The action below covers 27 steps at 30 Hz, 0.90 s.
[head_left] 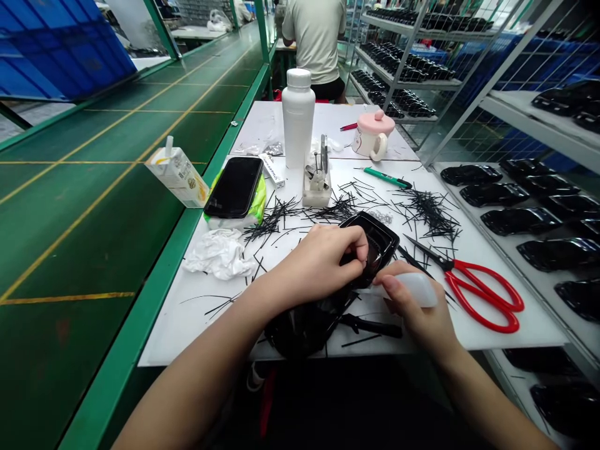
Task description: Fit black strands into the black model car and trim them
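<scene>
A glossy black plastic housing [375,240] lies on the white work board [290,337] in front of me. My left hand [323,253] rests on its near left side, fingers curled and pinched against its rim. My right hand [415,306] is closed around a small white translucent piece [419,287] just right of the housing. Another black moulded part [304,325] lies under my left wrist at the board's front edge. Thin black strips [429,209] are scattered all around.
Red-handled scissors [482,290] lie at the right. A phone [234,186], white bottle [298,115], pink mug [372,134], green pen [387,179], tool holder [317,181], crumpled white cloth [218,253] and drink carton [178,175] stand behind. Green conveyor [94,206] left; racks of black parts [520,206] right. A person [315,44] sits ahead.
</scene>
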### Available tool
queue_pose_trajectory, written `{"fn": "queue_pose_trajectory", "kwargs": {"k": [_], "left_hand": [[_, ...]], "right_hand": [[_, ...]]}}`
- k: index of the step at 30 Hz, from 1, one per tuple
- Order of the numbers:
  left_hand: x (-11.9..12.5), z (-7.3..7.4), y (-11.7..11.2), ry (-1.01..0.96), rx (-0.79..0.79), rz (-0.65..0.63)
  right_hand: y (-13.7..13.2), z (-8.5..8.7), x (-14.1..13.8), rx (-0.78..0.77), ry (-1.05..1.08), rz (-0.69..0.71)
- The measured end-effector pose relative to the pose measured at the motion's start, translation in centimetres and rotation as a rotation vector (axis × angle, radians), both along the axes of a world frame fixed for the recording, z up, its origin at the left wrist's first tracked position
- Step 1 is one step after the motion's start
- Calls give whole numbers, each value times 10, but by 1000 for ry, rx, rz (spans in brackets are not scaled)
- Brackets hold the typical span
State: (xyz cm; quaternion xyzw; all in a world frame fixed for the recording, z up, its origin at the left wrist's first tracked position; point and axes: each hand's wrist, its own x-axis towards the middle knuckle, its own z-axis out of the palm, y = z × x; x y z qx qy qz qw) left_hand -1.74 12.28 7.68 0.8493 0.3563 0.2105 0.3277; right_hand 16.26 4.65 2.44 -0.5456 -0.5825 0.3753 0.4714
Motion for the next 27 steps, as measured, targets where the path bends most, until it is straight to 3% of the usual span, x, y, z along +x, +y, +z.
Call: {"fn": "queue_pose_trajectory", "kwargs": {"k": [27], "left_hand": [[1, 0, -2, 15, 12, 13]], "right_hand": [[1, -1, 1, 23, -31, -10]]}}
